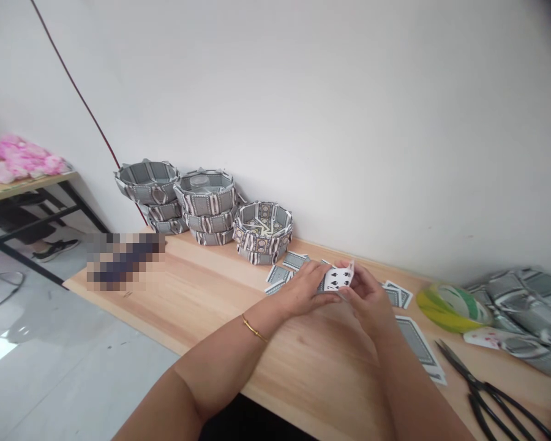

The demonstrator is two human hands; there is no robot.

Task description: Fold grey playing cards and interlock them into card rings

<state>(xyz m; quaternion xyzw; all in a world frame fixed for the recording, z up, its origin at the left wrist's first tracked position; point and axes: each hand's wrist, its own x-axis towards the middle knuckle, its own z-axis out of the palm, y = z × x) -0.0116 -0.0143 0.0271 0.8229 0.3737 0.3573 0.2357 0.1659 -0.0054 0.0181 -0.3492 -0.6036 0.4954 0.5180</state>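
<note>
Between my two hands is a playing card (336,278), a seven of spades, its far right edge bent up. My left hand (308,286) grips its left side, with the gold bracelet (253,327) on that wrist. On the right side, the fingers and thumb of my right hand (363,297) pinch the card. Loose playing cards (280,275) lie back-up just left of and behind my left hand. More cards (397,295) rest to the right of my right hand, and a larger card stack (420,349) lies by my right forearm.
Black-handled scissors (475,386) lie at the right, points toward the back. Behind them are yellow tape (441,309) and a folded-card piece (528,306). Stacked card baskets (209,205) and a smaller patterned basket (262,236) stand along the wall. Pink fluffy items (22,158) sit on another table.
</note>
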